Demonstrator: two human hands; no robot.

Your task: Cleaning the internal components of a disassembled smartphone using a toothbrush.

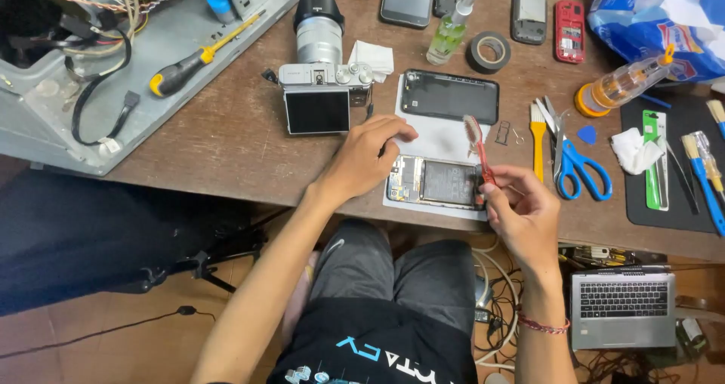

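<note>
The right hand [522, 210] grips a slim red toothbrush [477, 146] (bristles probably worn), while the left hand [364, 157], fingers curled, steadies the opened phone [436, 181].

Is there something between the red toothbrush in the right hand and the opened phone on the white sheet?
Nothing visible does. The right hand holds the red toothbrush just above the right end of the opened phone, bristles up. The left hand rests at the phone's left end, clear of the brush.
</note>
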